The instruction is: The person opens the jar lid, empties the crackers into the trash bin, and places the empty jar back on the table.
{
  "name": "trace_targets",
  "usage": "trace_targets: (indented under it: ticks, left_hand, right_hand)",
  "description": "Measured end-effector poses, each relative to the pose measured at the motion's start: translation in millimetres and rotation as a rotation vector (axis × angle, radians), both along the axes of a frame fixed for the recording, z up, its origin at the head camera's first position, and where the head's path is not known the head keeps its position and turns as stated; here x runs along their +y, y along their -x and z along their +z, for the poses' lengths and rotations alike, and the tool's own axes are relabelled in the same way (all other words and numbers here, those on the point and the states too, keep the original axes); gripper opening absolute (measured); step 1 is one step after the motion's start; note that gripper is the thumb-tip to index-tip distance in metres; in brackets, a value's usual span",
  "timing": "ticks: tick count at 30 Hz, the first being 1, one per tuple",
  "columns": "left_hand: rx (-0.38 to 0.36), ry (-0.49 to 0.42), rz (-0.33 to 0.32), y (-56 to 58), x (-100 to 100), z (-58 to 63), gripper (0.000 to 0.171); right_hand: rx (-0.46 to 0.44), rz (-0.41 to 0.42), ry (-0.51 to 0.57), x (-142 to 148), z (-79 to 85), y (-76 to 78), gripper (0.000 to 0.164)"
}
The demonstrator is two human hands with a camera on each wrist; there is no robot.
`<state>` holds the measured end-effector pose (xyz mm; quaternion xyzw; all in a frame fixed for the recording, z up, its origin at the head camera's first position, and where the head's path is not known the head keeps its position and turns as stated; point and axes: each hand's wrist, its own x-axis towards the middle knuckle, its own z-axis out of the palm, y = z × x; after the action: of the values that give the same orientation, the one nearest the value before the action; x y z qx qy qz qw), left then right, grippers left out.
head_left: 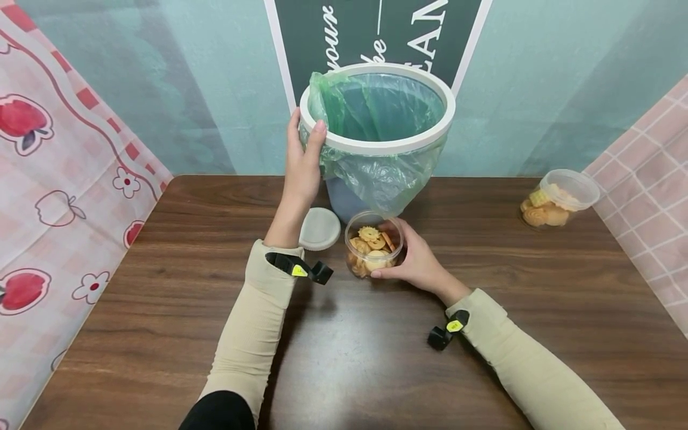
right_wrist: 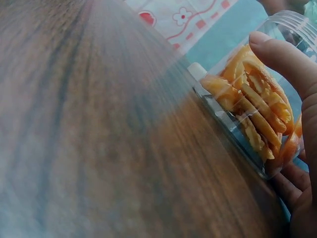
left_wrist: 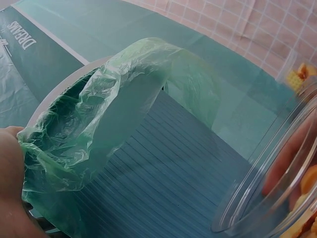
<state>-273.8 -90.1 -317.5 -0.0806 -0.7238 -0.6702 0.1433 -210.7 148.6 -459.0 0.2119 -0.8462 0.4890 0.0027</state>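
Left hand (head_left: 302,170) gripping trash bin (head_left: 381,147) by rim; right hand (head_left: 418,260) curled round cookie jar (head_left: 355,261) in front of bin.

Before me spreads a dark brown, wood-grained surface (head_left: 134,310), a pale glare (head_left: 344,358) shining on its near middle. On the far side I face a blue-green backdrop (head_left: 204,77) bearing a dark green panel (head_left: 355,30) with white sideways lettering. To my left, pink-and-white apple-and-flower cloth (head_left: 75,173); to my right, pink white-lined squares (head_left: 661,197).
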Motion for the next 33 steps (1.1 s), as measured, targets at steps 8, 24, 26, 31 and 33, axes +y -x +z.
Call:
trace_targets:
  ticks: [8, 24, 26, 31, 33]
  left_hand:
    - [-0.005, 0.000, -0.009, -0.5, 0.1, 0.5, 0.075]
    - [-0.004, 0.005, -0.007, -1.0, -8.5, 1.9, 0.076]
    - [-0.002, -0.001, -0.008, -1.0, -7.9, 1.5, 0.076]
    - [-0.009, 0.000, -0.016, -1.3, -5.4, 2.3, 0.076]
    - [-0.011, 0.003, -0.021, -1.2, -4.6, 2.6, 0.076]
  right_hand:
    - [0.035, 0.022, 0.093, 3.1, -0.7, -5.8, 0.106]
    - [0.003, 0.072, 0.197, 1.2, 3.7, -30.9, 0.110]
    - [-0.001, 0.065, 0.199, 2.0, 4.5, -33.3, 0.109]
    - [0.000, 0.028, 0.186, 6.5, 8.4, -40.4, 0.106]
    - [0.000, 0.009, 0.178, 9.5, 10.5, -43.7, 0.105]
